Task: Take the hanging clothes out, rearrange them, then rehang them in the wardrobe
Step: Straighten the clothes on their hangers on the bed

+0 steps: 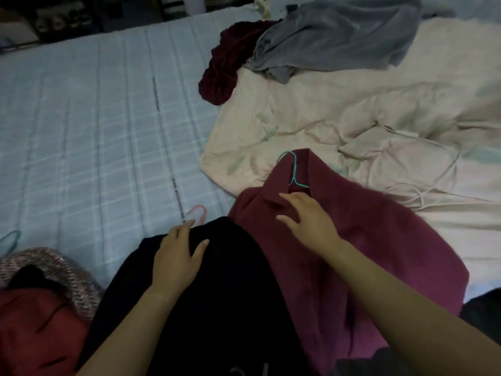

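A maroon garment (379, 240) lies spread on the bed with a teal wire hanger (294, 169) in its collar, hook pointing away. My right hand (309, 218) rests flat on it just below the collar, fingers straight. Left of it lies a black garment (217, 294); my left hand (176, 256) presses on its top edge with fingers spread. A pink hanger (198, 211) pokes out beyond the black garment.
A knitted pink piece over a red garment (40, 316) lies at the lower left, with another teal hanger (10, 240) by it. A cream duvet (352, 118) with a white cable covers the right; dark red (222, 69) and grey clothes (339, 36) are heaped farther back on the checked mattress (95, 118).
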Motion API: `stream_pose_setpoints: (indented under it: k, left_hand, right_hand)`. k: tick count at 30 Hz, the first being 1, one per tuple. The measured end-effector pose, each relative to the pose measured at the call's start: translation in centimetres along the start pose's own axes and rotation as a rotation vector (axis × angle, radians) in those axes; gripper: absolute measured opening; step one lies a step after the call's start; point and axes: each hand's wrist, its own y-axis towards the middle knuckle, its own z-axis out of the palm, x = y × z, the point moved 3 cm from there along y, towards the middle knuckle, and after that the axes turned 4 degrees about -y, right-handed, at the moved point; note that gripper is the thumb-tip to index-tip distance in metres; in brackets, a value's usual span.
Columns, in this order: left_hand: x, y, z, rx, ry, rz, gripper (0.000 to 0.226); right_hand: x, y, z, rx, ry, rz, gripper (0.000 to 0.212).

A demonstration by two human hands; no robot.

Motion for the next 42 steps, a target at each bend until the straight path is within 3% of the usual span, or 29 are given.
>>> stream_pose_setpoints:
  k: [5, 8, 15, 19, 24, 28, 32, 36, 42]
  left_hand:
    - [-7.9, 6.6, 7.5, 0.135, 0.038, 0.165, 0.060]
    - [-10.9, 10.5, 11.1, 0.159, 0.032, 0.193, 0.065]
    - [-11.0, 16.6, 16.7, 0.170, 0.029, 0.119, 0.058]
    - [-9.6, 17.4, 19.4, 0.213, 0.108, 0.134, 0.069]
    - [-9.9, 16.7, 20.2, 0.208, 0.184, 0.126, 0.063]
    - [-11.3, 14.2, 18.1, 0.147, 0.165, 0.182, 0.041]
    - [-13.8, 10.5, 14.5, 0.108, 0.033, 0.279, 0.046]
    - [-17.8, 6.1, 11.0, 0.078, 0.022, 0.514, 0.059]
    - [-27.4, -3.2, 6.5, 0.074, -0.159, 0.777, 0.047]
  right_hand:
    - [-12.2, 2.1, -1.9, -0.023, -0.209, 0.146, 0.056]
    - [-15.9, 3.6, -1.4, -0.001, -0.287, 0.146, 0.060]
    - [-17.6, 4.0, 1.0, -0.008, -0.120, 0.157, 0.052]
    - [-18.8, 2.9, 2.1, 0.009, -0.103, 0.155, 0.052]
    - [-18.7, 2.6, 1.9, 0.047, -0.089, 0.150, 0.046]
    - [-16.8, 0.5, -1.6, -0.095, -0.196, 0.071, 0.037]
    - [-14.3, -4.3, -7.5, -0.272, -0.252, 0.056, 0.038]
    - [-11.3, -10.7, -13.3, -0.447, -0.262, 0.025, 0.036]
    - [-10.3, -21.6, -22.0, -0.644, -0.271, 0.117, 0.034]
